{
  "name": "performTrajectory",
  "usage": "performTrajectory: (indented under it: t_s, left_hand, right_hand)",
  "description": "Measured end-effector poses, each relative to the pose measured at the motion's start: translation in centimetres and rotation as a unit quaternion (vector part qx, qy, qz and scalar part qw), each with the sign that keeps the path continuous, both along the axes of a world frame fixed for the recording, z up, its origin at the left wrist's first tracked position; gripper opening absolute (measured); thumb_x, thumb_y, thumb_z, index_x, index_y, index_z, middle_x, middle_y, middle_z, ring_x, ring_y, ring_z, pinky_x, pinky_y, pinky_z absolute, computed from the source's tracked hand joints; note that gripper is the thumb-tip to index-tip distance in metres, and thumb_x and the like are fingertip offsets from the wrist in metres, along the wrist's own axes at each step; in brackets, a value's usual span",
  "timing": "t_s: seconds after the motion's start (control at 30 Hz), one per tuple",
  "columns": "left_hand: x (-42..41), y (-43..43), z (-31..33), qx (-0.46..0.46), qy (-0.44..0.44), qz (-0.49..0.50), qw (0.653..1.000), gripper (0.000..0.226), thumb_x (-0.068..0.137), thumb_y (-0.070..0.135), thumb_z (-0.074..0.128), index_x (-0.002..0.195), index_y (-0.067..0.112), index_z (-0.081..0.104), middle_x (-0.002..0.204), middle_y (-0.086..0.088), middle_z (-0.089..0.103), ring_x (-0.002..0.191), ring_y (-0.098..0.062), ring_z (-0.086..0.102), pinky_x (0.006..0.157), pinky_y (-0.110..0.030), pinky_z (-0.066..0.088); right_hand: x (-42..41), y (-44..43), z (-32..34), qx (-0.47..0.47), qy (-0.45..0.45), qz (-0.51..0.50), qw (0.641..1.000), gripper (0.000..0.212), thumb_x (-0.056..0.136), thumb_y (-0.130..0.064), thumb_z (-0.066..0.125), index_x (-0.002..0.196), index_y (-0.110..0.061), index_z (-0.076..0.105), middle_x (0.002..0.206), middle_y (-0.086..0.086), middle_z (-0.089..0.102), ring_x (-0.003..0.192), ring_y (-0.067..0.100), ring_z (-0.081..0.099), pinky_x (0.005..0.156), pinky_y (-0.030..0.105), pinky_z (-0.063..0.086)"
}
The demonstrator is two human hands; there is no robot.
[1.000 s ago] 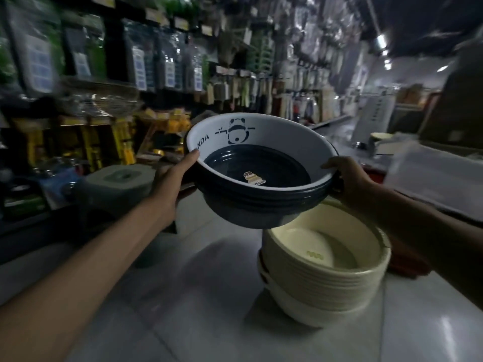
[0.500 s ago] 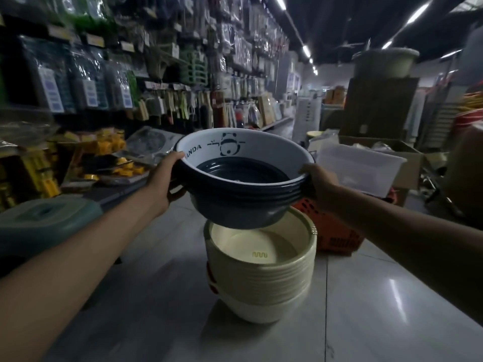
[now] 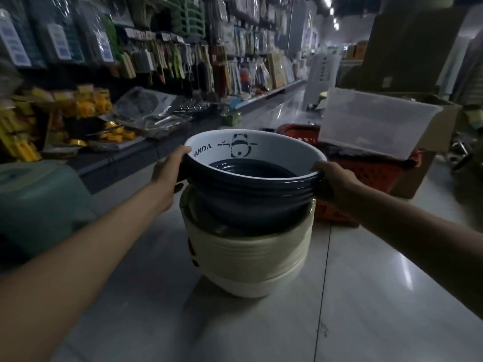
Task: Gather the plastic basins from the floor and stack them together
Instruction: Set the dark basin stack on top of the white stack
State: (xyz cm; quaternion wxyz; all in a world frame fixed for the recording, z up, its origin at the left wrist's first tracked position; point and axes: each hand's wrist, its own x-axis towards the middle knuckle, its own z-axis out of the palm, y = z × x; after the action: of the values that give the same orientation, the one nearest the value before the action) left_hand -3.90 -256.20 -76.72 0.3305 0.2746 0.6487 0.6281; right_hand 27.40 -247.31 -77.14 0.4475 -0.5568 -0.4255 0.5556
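A nested set of dark blue basins (image 3: 251, 194), white inside with a panda print, sits partly sunk into the top of a cream basin stack (image 3: 251, 254) on the shop floor. My left hand (image 3: 170, 173) grips the blue rim on its left side, thumb over the edge. On the opposite side my right hand (image 3: 332, 176) grips the rim. The bottom of the blue basins is hidden inside the cream stack.
A red shopping basket (image 3: 366, 173) with a clear plastic bin (image 3: 373, 121) stands right behind the stack, beside a cardboard box (image 3: 431, 152). A green plastic container (image 3: 36, 202) is at the left. Shelves of goods (image 3: 104, 74) line the left side of the tiled aisle.
The blue basins have come down from above the cream stack into its top. Both hands kept their hold on the rim and lowered with them.
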Motion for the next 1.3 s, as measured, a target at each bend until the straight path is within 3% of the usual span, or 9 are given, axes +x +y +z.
performTrajectory:
  t_s: [0.17,0.47,0.7,0.77,0.83,0.93,1.03,1.13,1.3]
  left_hand:
    - [0.6,-0.7,-3.4,0.004,0.025,0.054,0.998,0.039,0.088,0.053,0.063,0.101,0.017,0.07,0.093,0.002,0.069,0.081,-0.01,0.061,0.06,-0.028,0.037]
    - [-1.7,-1.7,-6.2,-0.063,0.062,0.016,0.996,0.048,0.093,0.055,0.057,0.118,0.016,0.07,0.112,-0.004,0.066,0.099,-0.021,0.058,0.078,-0.03,0.038]
    - [-0.4,-2.0,-5.6,-0.051,0.096,0.04,0.993,0.043,0.097,0.048,0.051,0.105,0.011,0.072,0.11,-0.006,0.072,0.096,-0.022,0.063,0.064,-0.027,0.04]
    - [0.2,-2.5,-5.2,-0.007,0.141,0.037,0.989,0.03,0.096,0.044,0.054,0.094,0.019,0.071,0.103,-0.002,0.073,0.098,-0.022,0.066,0.069,-0.029,0.048]
    - [0.5,-3.0,-5.8,0.004,0.215,0.004,0.977,0.032,0.091,0.048,0.057,0.111,0.026,0.07,0.114,-0.002,0.068,0.106,-0.022,0.065,0.087,-0.036,0.055]
    - [1.7,-4.3,-7.4,-0.047,0.298,-0.021,0.953,0.062,0.096,0.048,0.059,0.152,0.029,0.042,0.142,-0.004,0.041,0.119,-0.016,0.049,0.098,-0.032,0.04]
    - [2.5,-4.9,-9.3,-0.018,0.29,-0.011,0.957,0.065,0.1,0.045,0.053,0.159,0.034,0.027,0.156,0.001,0.033,0.138,-0.016,0.04,0.111,-0.034,0.034]
    - [2.7,-4.7,-9.7,0.014,0.278,-0.013,0.961,0.06,0.099,0.046,0.047,0.156,0.041,0.028,0.157,0.007,0.038,0.139,-0.013,0.041,0.115,-0.043,0.038]
    - [2.4,-3.2,-8.9,0.012,0.237,-0.018,0.971,0.067,0.094,0.046,0.044,0.158,0.031,0.03,0.16,0.003,0.036,0.141,-0.015,0.04,0.114,-0.038,0.036]
  right_hand:
    - [0.1,-0.7,-2.0,0.001,-0.062,0.024,0.998,0.029,0.081,-0.019,0.071,0.104,-0.003,0.062,0.11,0.019,0.071,0.1,0.031,0.072,0.087,0.042,0.061]
    - [0.9,-0.1,-3.5,0.033,-0.214,0.095,0.972,0.031,0.082,-0.028,0.074,0.101,-0.004,0.067,0.101,0.016,0.073,0.095,0.028,0.072,0.092,0.042,0.059]
    - [0.9,-0.8,-4.2,0.069,-0.325,0.124,0.935,0.041,0.094,-0.047,0.063,0.095,-0.007,0.066,0.076,0.005,0.064,0.062,0.015,0.059,0.055,0.027,0.049]
    - [0.5,-0.7,-3.8,0.112,-0.355,0.106,0.922,0.056,0.085,-0.062,0.063,0.107,-0.012,0.062,0.087,0.006,0.065,0.07,0.017,0.063,0.056,0.027,0.053]
    - [0.2,-0.4,-4.1,0.173,-0.371,0.093,0.908,0.075,0.074,-0.07,0.062,0.129,-0.02,0.052,0.114,0.008,0.058,0.093,0.024,0.063,0.073,0.039,0.06]
    - [-0.8,-1.8,-5.1,0.246,-0.341,0.094,0.902,0.076,0.086,-0.05,0.063,0.151,-0.028,0.031,0.137,0.003,0.036,0.115,0.023,0.048,0.09,0.041,0.052]
    - [-1.8,-3.3,-7.1,0.268,-0.333,0.068,0.901,0.075,0.089,-0.042,0.052,0.156,-0.023,0.025,0.158,-0.003,0.018,0.128,0.025,0.046,0.098,0.045,0.052]
    - [-2.4,-3.5,-7.6,0.264,-0.31,0.034,0.913,0.072,0.089,-0.036,0.049,0.156,-0.02,0.026,0.161,-0.003,0.017,0.126,0.023,0.047,0.101,0.046,0.049]
    - [-2.6,-4.0,-7.5,0.253,-0.313,0.034,0.915,0.072,0.094,-0.041,0.048,0.158,-0.019,0.023,0.162,0.0,0.015,0.111,0.018,0.055,0.096,0.044,0.054]
